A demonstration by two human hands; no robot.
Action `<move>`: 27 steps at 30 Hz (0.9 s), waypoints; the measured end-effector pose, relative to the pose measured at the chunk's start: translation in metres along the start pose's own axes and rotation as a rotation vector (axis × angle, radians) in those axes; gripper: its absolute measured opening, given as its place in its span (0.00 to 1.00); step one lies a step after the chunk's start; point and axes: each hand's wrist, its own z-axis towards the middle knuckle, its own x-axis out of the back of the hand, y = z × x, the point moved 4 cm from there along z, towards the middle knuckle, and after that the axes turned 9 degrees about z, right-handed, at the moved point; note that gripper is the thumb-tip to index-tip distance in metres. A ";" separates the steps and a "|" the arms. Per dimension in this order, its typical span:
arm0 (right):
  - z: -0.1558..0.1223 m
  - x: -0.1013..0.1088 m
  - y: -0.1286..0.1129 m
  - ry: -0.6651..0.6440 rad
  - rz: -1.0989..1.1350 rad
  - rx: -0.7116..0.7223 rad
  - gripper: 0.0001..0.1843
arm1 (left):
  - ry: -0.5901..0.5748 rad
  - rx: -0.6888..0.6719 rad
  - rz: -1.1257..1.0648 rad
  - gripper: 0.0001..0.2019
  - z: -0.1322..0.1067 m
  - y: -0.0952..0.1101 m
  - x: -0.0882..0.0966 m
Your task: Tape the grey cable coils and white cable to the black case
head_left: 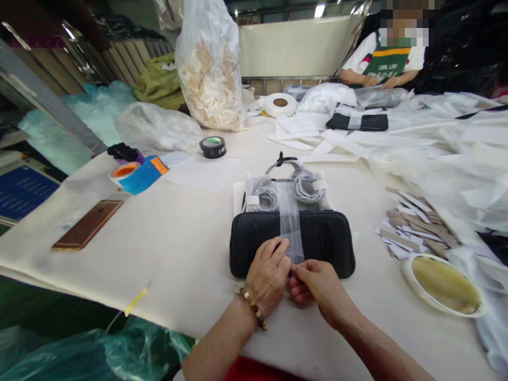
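Observation:
A black zip case (257,241) lies on the table in front of me, a translucent plastic strip (291,222) running over its middle. My left hand (270,275), with a beaded bracelet on its wrist, rests on the case's near edge, fingers stretched over its front beside the strip. At the strip's lower end, my right hand (315,286) is closed in a pinch; the curled fingers partly hide what they grip. Behind the case, two coiled grey cords (307,186) with white tabs sit on either side of the strip.
To the left are a phone (88,225), a blue tape roll (143,174) and a black tape roll (213,147). Cut strips (420,222) and a round yellowish dish (444,286) lie right. A large scrap bag (212,69) stands behind; a co-worker (387,63) is across the table.

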 end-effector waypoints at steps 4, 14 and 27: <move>0.009 -0.001 0.000 0.011 -0.207 0.061 0.14 | 0.009 0.017 -0.001 0.12 -0.001 -0.002 0.001; -0.008 0.017 -0.020 0.157 -0.822 0.736 0.13 | -0.035 -0.075 0.130 0.13 -0.003 -0.003 -0.004; -0.007 0.009 0.003 0.275 -1.296 1.992 0.21 | 0.042 -0.297 0.292 0.12 -0.032 -0.003 -0.002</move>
